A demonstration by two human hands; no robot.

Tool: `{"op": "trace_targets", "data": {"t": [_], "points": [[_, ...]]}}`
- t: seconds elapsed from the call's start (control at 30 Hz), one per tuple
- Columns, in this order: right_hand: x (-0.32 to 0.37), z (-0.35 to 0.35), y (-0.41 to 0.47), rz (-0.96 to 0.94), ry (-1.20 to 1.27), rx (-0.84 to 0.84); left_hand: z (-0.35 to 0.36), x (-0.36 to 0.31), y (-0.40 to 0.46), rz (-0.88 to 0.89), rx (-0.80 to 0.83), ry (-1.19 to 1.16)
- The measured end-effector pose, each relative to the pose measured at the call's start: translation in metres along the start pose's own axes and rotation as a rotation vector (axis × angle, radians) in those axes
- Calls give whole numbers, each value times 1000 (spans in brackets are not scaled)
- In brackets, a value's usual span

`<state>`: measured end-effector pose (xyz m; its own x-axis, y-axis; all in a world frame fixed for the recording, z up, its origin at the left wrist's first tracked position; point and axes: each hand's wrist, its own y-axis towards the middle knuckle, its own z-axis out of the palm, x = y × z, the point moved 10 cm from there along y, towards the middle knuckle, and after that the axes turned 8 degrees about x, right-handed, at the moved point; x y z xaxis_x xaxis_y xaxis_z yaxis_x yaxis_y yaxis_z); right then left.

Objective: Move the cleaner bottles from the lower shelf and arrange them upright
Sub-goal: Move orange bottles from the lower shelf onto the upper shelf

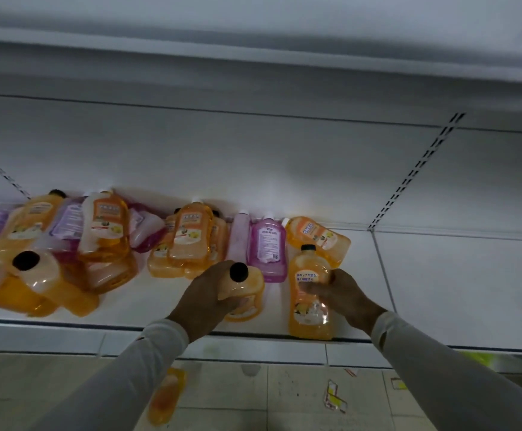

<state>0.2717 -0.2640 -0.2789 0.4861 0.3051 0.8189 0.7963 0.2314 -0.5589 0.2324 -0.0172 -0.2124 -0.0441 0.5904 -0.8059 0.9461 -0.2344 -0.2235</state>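
Observation:
My left hand (205, 298) grips an orange cleaner bottle with a black cap (247, 290), standing near the front of the white shelf (440, 290). My right hand (343, 295) holds a taller orange bottle (307, 303) that stands upright at the shelf's front edge, just to the right. Behind them several orange and pink bottles lie flat against the back wall, among them a pink one (268, 247) and an orange one (318, 236). Another pile of orange and purple bottles (66, 244) lies on the left.
The shelf's right part (471, 275) holds nothing, past a divider seam (384, 275). An upper shelf (253, 57) hangs overhead. One orange bottle (166, 396) lies on the tiled floor below, with scraps of paper (334, 396) to its right.

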Motion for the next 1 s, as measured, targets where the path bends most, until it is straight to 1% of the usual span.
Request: {"op": "trace_targets", "data": {"t": [0.13,0.27,0.53,0.6,0.67,0.83,1.0], "points": [[18,4,-16,-98,-24,10,-2,-3,1,9,10,-42],[36,-1,-41,-130,-86,-46,-5,-18,-6,30,28,-49],[119,-15,-129,-285,-194,-26,-36,-108,-48,96,22,5],[142,-16,-156,-324,-226,-7,-48,-137,-68,115,-17,49],[165,-14,-185,-375,-256,23,-62,-164,-93,121,-64,34],[219,4,-255,-486,-400,86,-97,-208,-155,103,-135,31],[278,27,-314,-615,-478,140,-147,-251,-225,151,-264,57]]}}
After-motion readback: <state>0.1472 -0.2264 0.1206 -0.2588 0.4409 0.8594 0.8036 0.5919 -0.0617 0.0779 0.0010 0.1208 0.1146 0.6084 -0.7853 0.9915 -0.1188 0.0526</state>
